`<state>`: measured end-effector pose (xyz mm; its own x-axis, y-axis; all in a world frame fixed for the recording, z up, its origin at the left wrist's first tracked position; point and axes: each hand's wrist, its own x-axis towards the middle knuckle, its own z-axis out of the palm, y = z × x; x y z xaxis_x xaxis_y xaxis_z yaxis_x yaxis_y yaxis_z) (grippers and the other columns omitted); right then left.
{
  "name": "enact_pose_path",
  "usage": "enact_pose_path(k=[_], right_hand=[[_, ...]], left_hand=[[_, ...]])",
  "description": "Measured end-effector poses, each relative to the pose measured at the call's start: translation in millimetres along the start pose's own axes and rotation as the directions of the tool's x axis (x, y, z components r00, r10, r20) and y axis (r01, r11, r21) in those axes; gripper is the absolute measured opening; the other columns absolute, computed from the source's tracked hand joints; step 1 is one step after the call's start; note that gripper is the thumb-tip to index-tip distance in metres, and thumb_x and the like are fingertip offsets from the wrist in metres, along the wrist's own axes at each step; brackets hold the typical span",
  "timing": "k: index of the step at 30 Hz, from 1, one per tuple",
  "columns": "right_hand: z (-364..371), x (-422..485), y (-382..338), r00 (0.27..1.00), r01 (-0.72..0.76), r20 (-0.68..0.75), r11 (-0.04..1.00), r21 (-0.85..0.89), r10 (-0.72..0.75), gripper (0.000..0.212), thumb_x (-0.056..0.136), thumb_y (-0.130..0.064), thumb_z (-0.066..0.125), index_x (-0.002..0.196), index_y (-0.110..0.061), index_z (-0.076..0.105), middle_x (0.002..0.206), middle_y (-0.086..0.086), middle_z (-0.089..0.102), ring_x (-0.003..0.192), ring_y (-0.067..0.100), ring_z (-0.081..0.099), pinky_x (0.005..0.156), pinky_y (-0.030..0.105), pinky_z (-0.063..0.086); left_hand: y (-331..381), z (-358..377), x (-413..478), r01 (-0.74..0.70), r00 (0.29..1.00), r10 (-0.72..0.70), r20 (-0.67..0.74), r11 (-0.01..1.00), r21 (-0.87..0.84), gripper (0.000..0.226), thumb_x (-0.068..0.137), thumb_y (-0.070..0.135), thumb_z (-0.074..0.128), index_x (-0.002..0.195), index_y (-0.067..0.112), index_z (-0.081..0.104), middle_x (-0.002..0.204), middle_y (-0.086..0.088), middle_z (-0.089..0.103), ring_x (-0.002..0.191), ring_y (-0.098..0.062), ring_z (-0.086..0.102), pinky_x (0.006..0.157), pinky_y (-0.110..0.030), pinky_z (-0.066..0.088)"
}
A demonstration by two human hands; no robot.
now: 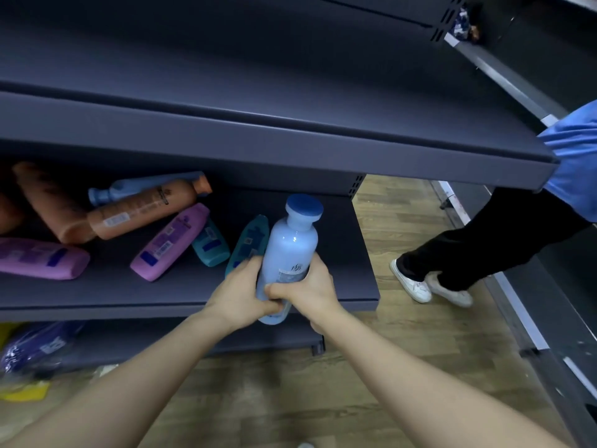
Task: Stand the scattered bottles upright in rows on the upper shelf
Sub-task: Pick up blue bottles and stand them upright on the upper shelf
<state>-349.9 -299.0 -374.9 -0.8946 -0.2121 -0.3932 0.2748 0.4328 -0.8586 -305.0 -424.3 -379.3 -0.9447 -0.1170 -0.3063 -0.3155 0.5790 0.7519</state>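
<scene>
Bottles lie on their sides on the middle shelf [129, 292] at ten o'clock of my hands: an orange bottle [145, 210], a purple bottle [171, 240], a teal bottle [247, 242]. My left hand [240, 291] curls round the lower body of the pale blue bottle [290, 244], held nearly upright before that shelf's edge, and my right hand [311, 289] wraps it from three o'clock. It looks full, of stiff, smooth plastic, so I judge it weighty and slick, best gripped low on the body, not by the cap [304, 206], for the lift to the upper shelf [290, 147] at twelve o'clock.

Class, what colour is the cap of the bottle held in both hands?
Dark blue cap on a pale blue bottle; head view.
</scene>
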Motion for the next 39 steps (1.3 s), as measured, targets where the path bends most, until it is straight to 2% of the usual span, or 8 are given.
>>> enact_pose_path(k=[6,11,15,24,27,29,32,39], right_hand=[[11,-17,-13,0.999,0.017,0.042,0.999,-0.049,-0.015,0.069,0.042,-0.02,0.077,0.107,-0.021,0.054,0.1,-0.002,0.067,0.093,0.015,0.065,0.078,0.04,0.058],[15,-31,-30,0.988,0.051,0.152,0.994,-0.093,-0.037,0.065,0.042,-0.02,0.077,0.103,-0.023,0.054,0.098,-0.003,0.067,0.093,0.013,0.065,0.079,0.039,0.058],[22,-45,-44,0.971,0.09,0.23,0.991,-0.101,-0.065,0.062,0.044,-0.018,0.078,0.102,-0.022,0.056,0.098,-0.002,0.068,0.093,0.015,0.067,0.08,0.04,0.058],[40,-73,-83,0.92,0.222,0.355,0.967,-0.125,-0.165,0.056,0.057,-0.007,0.08,0.106,-0.02,0.056,0.101,-0.003,0.067,0.094,0.014,0.065,0.082,0.034,0.057],[45,-81,-93,0.889,0.29,0.412,0.943,-0.165,-0.201,0.058,0.059,-0.006,0.08,0.109,-0.02,0.055,0.102,-0.003,0.067,0.095,0.012,0.064,0.081,0.032,0.056],[48,-85,-100,0.865,0.336,0.449,0.923,-0.187,-0.224,0.06,0.057,-0.007,0.08,0.11,-0.02,0.054,0.103,-0.003,0.066,0.096,0.012,0.064,0.082,0.034,0.057],[52,-90,-110,0.835,0.375,0.494,0.907,-0.19,-0.242,0.062,0.056,-0.008,0.08,0.11,-0.021,0.055,0.101,-0.005,0.067,0.095,0.012,0.065,0.081,0.034,0.057],[57,-107,-138,0.78,0.46,0.546,0.872,-0.168,-0.306,0.06,0.054,-0.01,0.081,0.109,-0.018,0.056,0.099,-0.005,0.066,0.092,0.011,0.063,0.077,0.029,0.056]], left_hand=[[-3,-17,-19,0.016,1.0,-0.016,0.003,0.998,-0.066,0.07,0.048,0.037,0.068,0.112,0.022,0.046,0.101,0.007,0.06,0.094,-0.013,0.058,0.084,-0.037,0.051],[-4,-34,-40,0.015,1.0,-0.016,-0.01,0.996,-0.085,0.066,0.064,0.022,0.08,0.118,0.021,0.043,0.102,0.008,0.06,0.094,-0.01,0.057,0.08,-0.029,0.05],[-5,-51,-62,0.023,0.999,-0.026,-0.021,0.993,-0.116,0.076,0.051,0.036,0.076,0.119,0.022,0.043,0.105,0.011,0.061,0.098,-0.008,0.058,0.082,-0.029,0.051],[-5,-90,-105,0.023,0.994,-0.036,-0.1,0.991,-0.129,0.075,0.059,0.029,0.083,0.122,0.019,0.043,0.11,0.011,0.059,0.1,-0.005,0.056,0.08,-0.025,0.05],[-2,-101,-120,0.047,0.99,-0.061,-0.125,0.993,-0.112,0.09,0.042,0.046,0.071,0.123,0.02,0.042,0.111,0.011,0.058,0.1,-0.006,0.057,0.082,-0.03,0.053],[0,-106,-130,0.064,0.986,-0.08,-0.144,0.991,-0.118,0.094,0.041,0.046,0.069,0.127,0.02,0.039,0.113,0.01,0.058,0.103,-0.009,0.057,0.087,-0.035,0.052],[4,-113,-146,0.083,0.977,-0.104,-0.185,0.99,-0.118,0.098,0.039,0.053,0.065,0.128,0.023,0.038,0.114,0.009,0.06,0.102,-0.008,0.058,0.085,-0.031,0.052],[18,-127,-173,0.135,0.928,-0.172,-0.329,0.982,-0.134,0.089,0.041,0.05,0.068,0.122,0.024,0.044,0.112,0.01,0.06,0.102,-0.009,0.058,0.088,-0.034,0.051]])
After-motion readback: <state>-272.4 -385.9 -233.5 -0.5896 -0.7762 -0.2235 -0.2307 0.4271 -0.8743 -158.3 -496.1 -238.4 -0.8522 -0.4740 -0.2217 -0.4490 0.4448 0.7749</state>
